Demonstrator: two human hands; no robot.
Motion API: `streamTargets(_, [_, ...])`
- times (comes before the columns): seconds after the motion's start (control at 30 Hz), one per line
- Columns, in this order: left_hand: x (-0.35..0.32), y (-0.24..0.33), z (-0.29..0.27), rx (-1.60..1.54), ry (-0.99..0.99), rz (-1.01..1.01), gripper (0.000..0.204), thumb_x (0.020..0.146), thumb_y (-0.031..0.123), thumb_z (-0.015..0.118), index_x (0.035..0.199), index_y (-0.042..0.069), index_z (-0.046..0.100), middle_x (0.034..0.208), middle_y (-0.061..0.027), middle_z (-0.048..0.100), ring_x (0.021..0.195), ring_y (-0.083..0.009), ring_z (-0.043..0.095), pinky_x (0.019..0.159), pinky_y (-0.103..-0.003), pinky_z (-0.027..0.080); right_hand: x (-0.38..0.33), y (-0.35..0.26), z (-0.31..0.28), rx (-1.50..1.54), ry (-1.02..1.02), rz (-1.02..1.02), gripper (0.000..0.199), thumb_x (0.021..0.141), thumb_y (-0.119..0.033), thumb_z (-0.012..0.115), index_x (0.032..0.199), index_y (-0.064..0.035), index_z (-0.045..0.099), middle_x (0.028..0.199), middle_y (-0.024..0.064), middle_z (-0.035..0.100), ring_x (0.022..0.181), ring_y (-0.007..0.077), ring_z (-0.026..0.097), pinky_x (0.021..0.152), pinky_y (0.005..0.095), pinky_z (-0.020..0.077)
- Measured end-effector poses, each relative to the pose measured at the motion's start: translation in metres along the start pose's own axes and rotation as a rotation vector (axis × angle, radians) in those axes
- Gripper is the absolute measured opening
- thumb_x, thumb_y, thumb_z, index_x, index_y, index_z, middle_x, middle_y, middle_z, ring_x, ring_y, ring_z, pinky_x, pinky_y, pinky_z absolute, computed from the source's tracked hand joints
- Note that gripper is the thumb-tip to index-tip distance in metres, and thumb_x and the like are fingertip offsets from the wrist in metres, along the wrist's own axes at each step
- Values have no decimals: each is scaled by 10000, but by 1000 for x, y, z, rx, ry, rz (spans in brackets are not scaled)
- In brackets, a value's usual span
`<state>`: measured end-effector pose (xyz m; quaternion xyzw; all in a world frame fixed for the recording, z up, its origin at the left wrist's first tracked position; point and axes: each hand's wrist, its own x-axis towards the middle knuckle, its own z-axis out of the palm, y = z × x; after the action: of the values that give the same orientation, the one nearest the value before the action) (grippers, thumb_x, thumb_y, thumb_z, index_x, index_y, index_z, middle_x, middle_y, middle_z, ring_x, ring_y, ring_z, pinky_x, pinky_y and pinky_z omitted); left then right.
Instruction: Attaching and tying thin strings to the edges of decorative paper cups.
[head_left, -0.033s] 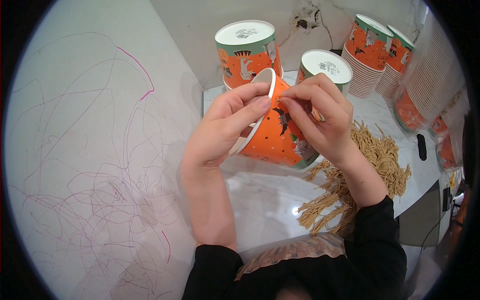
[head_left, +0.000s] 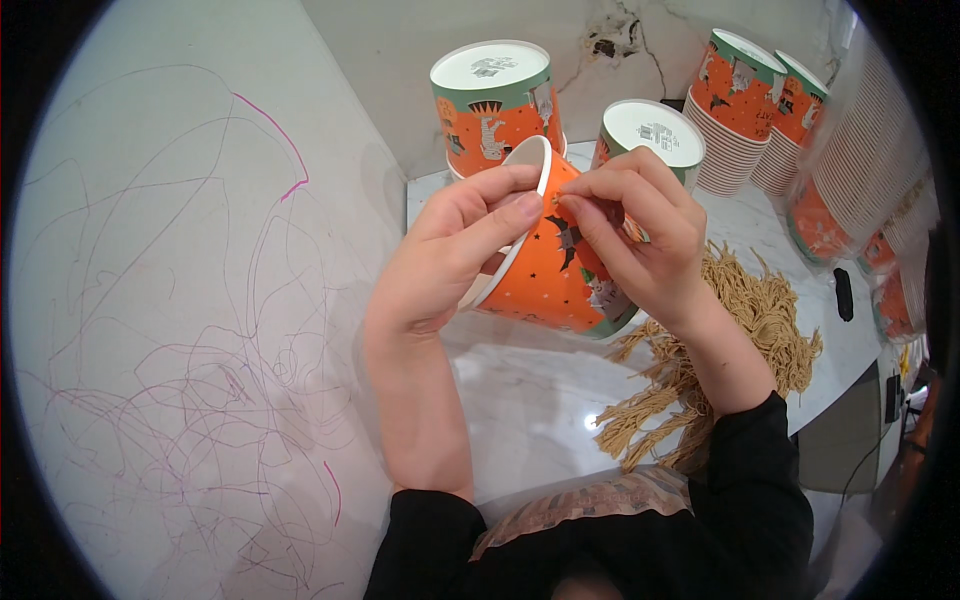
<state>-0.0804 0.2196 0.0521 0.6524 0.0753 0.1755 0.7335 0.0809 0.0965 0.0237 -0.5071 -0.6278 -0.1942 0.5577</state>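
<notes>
Above marble counter [head_left: 520, 400], two hands [head_left: 545, 250] pinching one orange cup [head_left: 545, 280], two upturned cups [head_left: 490, 100], perhaps three stacks [head_left: 735, 110].

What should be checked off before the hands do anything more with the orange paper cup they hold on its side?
1. Left hand grips the orange paper cup with the green band at its white rim: ok.
2. Right hand is on the cup wall, fingertips pinching near the rim: ok.
3. What the fingertips pinch: cannot tell, too small.
4. Cup is held off the white marble table, tilted on its side: ok.
5. Pile of tan raffia strands lies close under the right wrist: ok.
6. Two upturned cups stand apart behind the held one: ok.
</notes>
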Motion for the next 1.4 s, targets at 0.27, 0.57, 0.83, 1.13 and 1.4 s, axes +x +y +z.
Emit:
streamTargets(0.27, [7,-10,-9,-132,9,-9,344,1049,161,556,1318,-50,593,1209,-124,690,1083,-156,683,929,-305,569,0,-2,1,13,3,31,127,820,0,777,933,-25,726,818,63,632,677,167,630,572,274,491])
streamTargets(0.57, [17,-23,-9,-268,-27,13,167,993,97,640,1093,-30,680,1018,-71,718,914,-107,698,855,-273,583,1,8,-1,132,-9,68,167,824,15,779,988,-15,763,850,61,644,718,130,637,608,255,489])
streamTargets(0.83, [13,-17,-14,28,81,3,78,976,109,649,979,34,672,956,-12,700,893,-90,685,795,-265,577,6,14,-15,165,-294,185,137,853,-22,760,990,-24,760,862,70,651,732,160,635,631,279,487])
streamTargets(1.13, [2,-12,-13,570,346,107,124,911,122,687,896,2,658,983,-63,701,988,-146,671,846,-309,547,9,23,-31,-123,-425,127,104,872,-102,743,960,-46,742,869,76,673,758,253,662,643,337,510])
streamTargets(1.4, [4,-9,-2,580,171,84,98,964,107,643,925,17,640,1082,-74,720,1022,-140,658,935,-299,488,4,14,-14,266,-352,512,151,926,-119,714,1015,1,740,782,53,709,692,116,660,623,265,508])
